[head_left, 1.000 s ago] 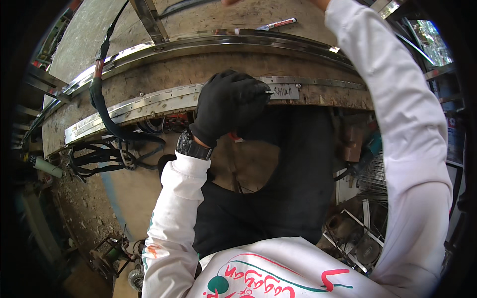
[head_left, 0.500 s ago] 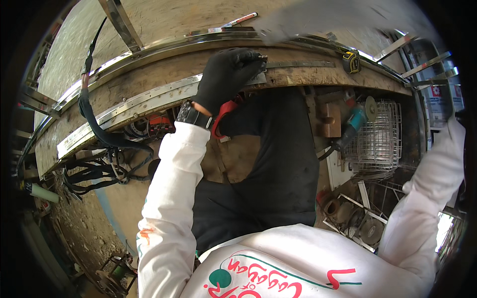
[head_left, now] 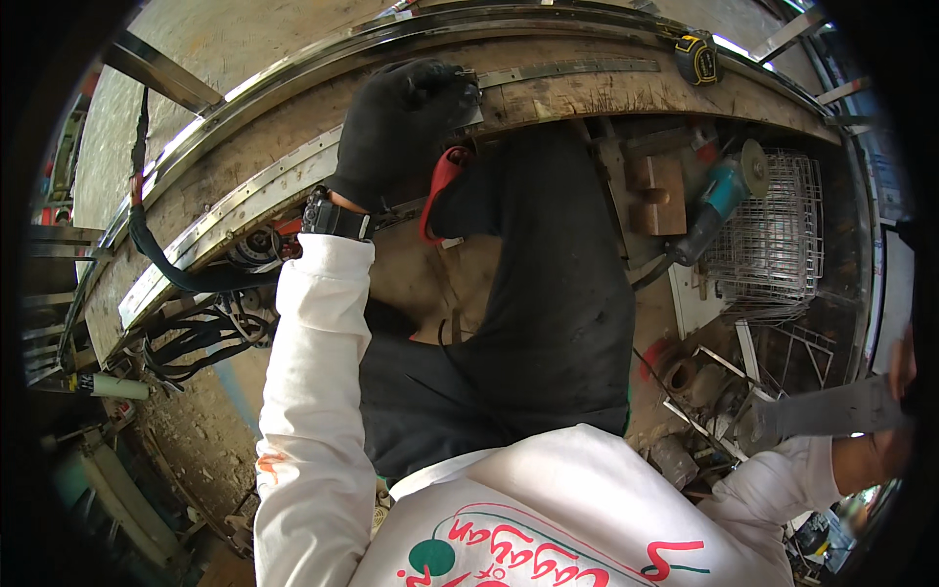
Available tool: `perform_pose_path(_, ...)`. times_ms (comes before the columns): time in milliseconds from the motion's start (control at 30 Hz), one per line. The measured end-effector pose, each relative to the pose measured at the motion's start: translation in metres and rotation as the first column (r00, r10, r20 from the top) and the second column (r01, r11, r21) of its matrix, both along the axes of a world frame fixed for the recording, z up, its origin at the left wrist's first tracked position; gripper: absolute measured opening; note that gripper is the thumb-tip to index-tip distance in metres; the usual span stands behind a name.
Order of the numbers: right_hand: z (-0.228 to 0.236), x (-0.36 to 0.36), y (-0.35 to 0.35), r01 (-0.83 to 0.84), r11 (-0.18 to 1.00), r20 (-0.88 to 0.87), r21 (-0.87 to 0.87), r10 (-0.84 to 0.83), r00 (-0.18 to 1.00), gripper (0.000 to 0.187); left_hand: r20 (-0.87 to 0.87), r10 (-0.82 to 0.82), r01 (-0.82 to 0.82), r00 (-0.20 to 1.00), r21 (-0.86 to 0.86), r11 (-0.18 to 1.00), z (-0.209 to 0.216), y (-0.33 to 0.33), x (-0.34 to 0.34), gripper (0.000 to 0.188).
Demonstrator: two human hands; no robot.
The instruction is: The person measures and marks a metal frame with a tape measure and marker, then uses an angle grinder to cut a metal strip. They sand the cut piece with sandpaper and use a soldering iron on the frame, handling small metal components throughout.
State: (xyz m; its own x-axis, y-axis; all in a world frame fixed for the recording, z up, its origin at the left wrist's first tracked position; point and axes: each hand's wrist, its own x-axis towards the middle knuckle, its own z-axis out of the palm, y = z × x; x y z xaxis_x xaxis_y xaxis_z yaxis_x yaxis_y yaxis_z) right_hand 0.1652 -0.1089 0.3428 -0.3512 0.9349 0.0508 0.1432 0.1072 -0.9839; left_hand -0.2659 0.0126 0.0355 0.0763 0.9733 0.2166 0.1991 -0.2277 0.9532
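Observation:
My left hand (head_left: 406, 122), in a black glove, is closed at the edge of the wooden bench (head_left: 606, 93). Its fingertips pinch a small metal piece (head_left: 472, 76), mostly hidden by the glove. A thin perforated metal strip (head_left: 567, 68) runs along the bench to the right of those fingers. Below the glove hangs a red curved handle (head_left: 445, 191), its tool partly hidden. At the far right rim my bare right hand (head_left: 895, 406) is partly cut off and blurred; its fingers close around a dark grey flat piece (head_left: 831, 411).
A yellow-black tape measure (head_left: 696, 59) lies on the bench. Under it are a teal angle grinder (head_left: 722, 191), a wire basket (head_left: 773, 230) and a wooden block (head_left: 657, 196). Black cables (head_left: 210, 279) hang at left. Metal frame rails (head_left: 161, 73) edge the bench.
My right arm has swung down from the upper right, bringing the hand into view with the grey piece. A grey blur over the bench is gone. The left hand keeps its pinch as the view shifts.

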Motion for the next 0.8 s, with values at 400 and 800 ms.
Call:
perform_pose_path(400, -0.125, -0.131, 0.058, 0.298, 0.945, 0.482, 0.138, -0.326, 0.813, 0.045, -0.396, 0.076, 0.059, 0.915, 0.319, 0.946, 0.003, -0.005, -0.010, 0.034)
perform_pose_path(800, -0.093, -0.081, 0.073, 0.373, 0.880, 0.545, 0.292, -0.474, 0.692, 0.037, 0.053, -0.080, 0.068, 0.995, 0.203, 0.977, -0.014, -0.015, 0.086, 0.020)
